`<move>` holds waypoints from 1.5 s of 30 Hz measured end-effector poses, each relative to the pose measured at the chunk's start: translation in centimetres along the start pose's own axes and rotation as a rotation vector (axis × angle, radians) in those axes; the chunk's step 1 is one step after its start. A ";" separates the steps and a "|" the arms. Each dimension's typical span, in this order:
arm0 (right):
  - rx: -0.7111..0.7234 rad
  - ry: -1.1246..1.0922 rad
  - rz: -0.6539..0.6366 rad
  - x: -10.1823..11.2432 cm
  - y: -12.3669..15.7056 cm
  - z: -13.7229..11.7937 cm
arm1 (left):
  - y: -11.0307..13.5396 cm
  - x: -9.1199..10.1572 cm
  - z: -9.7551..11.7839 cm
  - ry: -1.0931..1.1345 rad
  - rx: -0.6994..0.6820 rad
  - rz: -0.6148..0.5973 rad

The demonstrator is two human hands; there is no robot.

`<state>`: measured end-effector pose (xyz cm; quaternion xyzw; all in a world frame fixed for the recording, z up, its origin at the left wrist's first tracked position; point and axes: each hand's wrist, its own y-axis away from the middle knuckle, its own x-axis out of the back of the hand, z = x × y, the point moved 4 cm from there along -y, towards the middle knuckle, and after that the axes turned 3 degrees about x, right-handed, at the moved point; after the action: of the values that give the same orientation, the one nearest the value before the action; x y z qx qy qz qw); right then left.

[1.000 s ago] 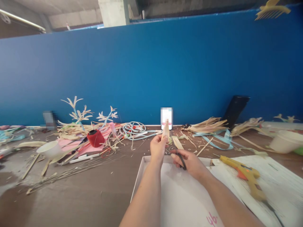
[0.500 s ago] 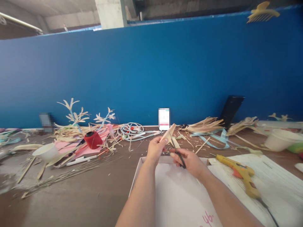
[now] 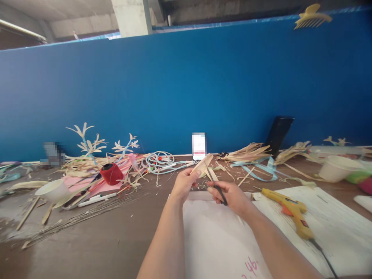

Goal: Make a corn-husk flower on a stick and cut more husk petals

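The left hand [image 3: 185, 183] is closed, with the thumb and fingers pinching a pale strip [image 3: 202, 166] that points up and to the right. The right hand [image 3: 228, 193] has its fingers curled around the black handles of the scissors [image 3: 223, 198]. The blades point up toward the strip, close to it, but I cannot tell if they touch it. The strip is up in the air, over the far edge of a white box [image 3: 215, 232] with pink writing on it. The box sits on the brown tabletop [image 3: 116, 236]. A yellow glue gun [image 3: 290, 211] lies on white papers [image 3: 334, 221] to the right. A red spool [image 3: 112, 174] and a white bowl [image 3: 50, 190] are on the left side.
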<state>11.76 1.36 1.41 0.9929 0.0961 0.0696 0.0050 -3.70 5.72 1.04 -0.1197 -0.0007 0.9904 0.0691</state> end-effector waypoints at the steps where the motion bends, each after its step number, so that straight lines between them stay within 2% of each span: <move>1: -0.002 0.005 -0.003 0.1 0.0 0.0 | 0.0 0.0 0.1 0.005 0.001 -0.007; 19: -0.026 0.037 -0.007 0.4 0.0 0.2 | 0.1 0.4 0.1 0.091 0.028 -0.033; 34: 0.032 0.080 -0.030 0.5 0.1 0.1 | 0.3 0.8 0.5 0.134 0.027 -0.015; 45: 0.047 0.094 -0.036 0.2 0.0 0.3 | 0.1 1.3 0.6 0.178 0.016 0.084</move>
<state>12.00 1.42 1.18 0.9865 0.1155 0.1140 -0.0218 -5.15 5.82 1.30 -0.2067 0.0185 0.9778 0.0283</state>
